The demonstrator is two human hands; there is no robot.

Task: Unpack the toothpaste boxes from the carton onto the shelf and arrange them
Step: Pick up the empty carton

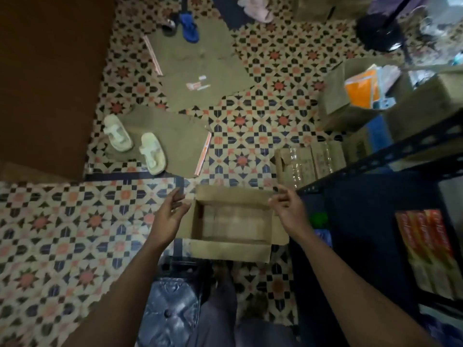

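Flanking open carton (231, 222), left hand (170, 216) and right hand (288, 209) held spread, gripping nothing; presumably poised for lifting it. Toothpaste boxes (426, 249) stacked rightward.

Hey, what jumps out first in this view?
An open carton sits on the patterned tile floor at centre, with the left hand and right hand open at its sides. Red toothpaste boxes lie on the dark shelf at right, and pale sandals lie upper left.

Open-topped carton (231, 222), flaps spread, free from above; hemmed right by dark shelf frame (380, 156), bare tiled floor (62, 221) leftward.
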